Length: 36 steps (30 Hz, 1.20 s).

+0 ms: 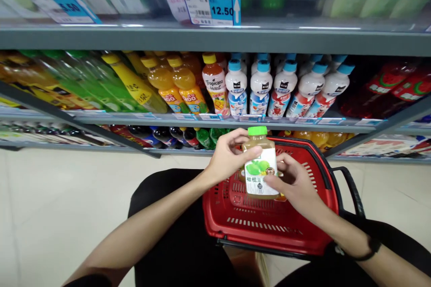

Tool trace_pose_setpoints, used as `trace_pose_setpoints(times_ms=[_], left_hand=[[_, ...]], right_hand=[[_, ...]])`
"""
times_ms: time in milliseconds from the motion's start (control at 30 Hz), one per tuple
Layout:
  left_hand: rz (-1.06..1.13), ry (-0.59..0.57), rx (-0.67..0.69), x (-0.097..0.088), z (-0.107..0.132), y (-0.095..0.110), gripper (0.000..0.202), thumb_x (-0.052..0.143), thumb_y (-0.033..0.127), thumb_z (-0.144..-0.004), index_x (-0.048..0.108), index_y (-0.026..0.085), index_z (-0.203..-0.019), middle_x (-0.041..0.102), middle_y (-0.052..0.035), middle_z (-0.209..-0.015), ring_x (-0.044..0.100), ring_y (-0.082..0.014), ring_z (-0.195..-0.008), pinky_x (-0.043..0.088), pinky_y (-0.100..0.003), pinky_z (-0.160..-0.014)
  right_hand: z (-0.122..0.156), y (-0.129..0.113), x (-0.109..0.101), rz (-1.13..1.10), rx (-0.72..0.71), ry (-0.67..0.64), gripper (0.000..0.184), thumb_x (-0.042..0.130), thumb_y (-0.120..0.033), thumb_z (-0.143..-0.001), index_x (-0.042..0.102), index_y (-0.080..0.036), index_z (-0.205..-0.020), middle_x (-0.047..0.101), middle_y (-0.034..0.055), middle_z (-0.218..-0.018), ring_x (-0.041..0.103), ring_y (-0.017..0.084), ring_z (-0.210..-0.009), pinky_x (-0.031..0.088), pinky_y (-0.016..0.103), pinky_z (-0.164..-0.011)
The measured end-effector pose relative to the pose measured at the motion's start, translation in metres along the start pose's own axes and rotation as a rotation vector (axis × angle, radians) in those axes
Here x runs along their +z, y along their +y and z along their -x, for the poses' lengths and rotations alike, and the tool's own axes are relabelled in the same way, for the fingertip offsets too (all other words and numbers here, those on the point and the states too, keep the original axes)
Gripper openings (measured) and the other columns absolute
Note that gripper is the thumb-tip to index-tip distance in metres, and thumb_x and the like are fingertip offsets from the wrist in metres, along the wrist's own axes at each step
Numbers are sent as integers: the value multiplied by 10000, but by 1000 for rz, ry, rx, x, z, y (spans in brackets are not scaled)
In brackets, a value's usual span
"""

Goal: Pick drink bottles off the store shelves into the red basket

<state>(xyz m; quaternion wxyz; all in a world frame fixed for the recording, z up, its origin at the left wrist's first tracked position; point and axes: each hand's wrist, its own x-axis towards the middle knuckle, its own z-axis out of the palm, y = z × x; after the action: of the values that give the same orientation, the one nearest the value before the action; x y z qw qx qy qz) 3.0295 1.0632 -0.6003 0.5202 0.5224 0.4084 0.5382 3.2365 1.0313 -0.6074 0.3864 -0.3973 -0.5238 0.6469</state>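
Note:
Both my hands hold one juice bottle (261, 168) upright above a red shopping basket (222, 228). The bottle has a bright green cap and a white label with green fruit on it. My left hand (232, 152) grips its upper left side, thumb across the front. On the lower right side, my right hand (296, 184) is closed around the bottle, its thumb on the label. Something orange shows in the basket behind the bottle, mostly hidden.
A lower shelf (188, 119) holds drink bottles in rows, among them white bottles with blue caps (261, 87). Above it runs a grey shelf edge (215, 40) with a price tag (212, 6). The basket's black handle (352, 193) sticks out at the right.

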Motion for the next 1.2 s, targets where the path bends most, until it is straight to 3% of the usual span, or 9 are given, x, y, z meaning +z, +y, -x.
trace_pose_setpoints(times_ms=[133,233,367,567,700,800,967,1100,1200], left_hand=[[57,33,-244,4,-7,-7,553,933,649,-710,711,144,-744,673,15,-642,559,-90,-560,402,-197,-536],[215,97,-445,6,-7,-17,606,907,717,-701,755,138,-791,716,-21,-680,610,-118,-580,448,-212,-533],[399,13,-652,9,-3,-33,573,794,748,-820,788,179,-885,765,-57,-729,678,-183,-600,527,-271,-530],[496,1,-532,18,2,-53,467,749,664,-920,775,203,-984,812,-79,-924,763,-229,-826,618,-311,-698],[437,46,-494,9,-7,-51,544,860,647,-817,747,165,-1042,795,-70,-911,731,-195,-787,600,-287,-715],[265,52,-268,-8,-15,-40,664,975,509,-711,693,202,-1229,798,-45,-1065,740,-185,-885,590,-268,-786],[-477,-354,26,-20,-8,-48,655,959,385,-739,705,221,-1320,750,-98,-1305,722,-277,-1159,546,-360,-994],[-950,-759,-62,-1,18,-110,411,867,266,-770,735,164,-1146,754,-172,-1226,695,-355,-1130,529,-443,-972],[-936,-808,-190,14,38,-165,252,816,91,-667,664,171,-851,763,-210,-1060,645,-411,-1184,520,-467,-955]], right_hand=[[1,-11,5,-252,181,0,462,754,-665,-930,657,-221,-848,704,-17,-740,604,121,-483,530,247,-466],[0,-21,2,-312,221,5,440,810,-627,-887,688,-207,-839,722,0,-720,635,137,-480,567,259,-489],[2,-35,-2,-287,180,1,348,865,-531,-861,752,-206,-916,804,56,-817,738,184,-622,626,280,-552],[1,-36,-10,-198,117,2,321,817,-511,-898,740,-220,-1007,833,80,-886,772,216,-712,648,315,-577],[-9,-27,-25,-64,94,17,257,746,-472,-919,698,-220,-900,776,32,-768,736,193,-619,624,304,-542],[-19,-20,-42,170,-30,119,156,708,-359,-932,684,-219,-870,739,4,-717,671,146,-543,563,259,-510],[-30,-15,-61,327,-286,238,131,659,-313,-974,653,-220,-881,725,2,-685,659,137,-563,533,247,-531],[-35,-18,-62,353,-299,217,141,663,-319,-953,629,-225,-853,696,-10,-658,656,140,-568,513,243,-519],[-36,-20,-61,415,-288,183,99,659,-274,-918,624,-225,-839,693,-13,-643,631,134,-548,468,241,-501]])
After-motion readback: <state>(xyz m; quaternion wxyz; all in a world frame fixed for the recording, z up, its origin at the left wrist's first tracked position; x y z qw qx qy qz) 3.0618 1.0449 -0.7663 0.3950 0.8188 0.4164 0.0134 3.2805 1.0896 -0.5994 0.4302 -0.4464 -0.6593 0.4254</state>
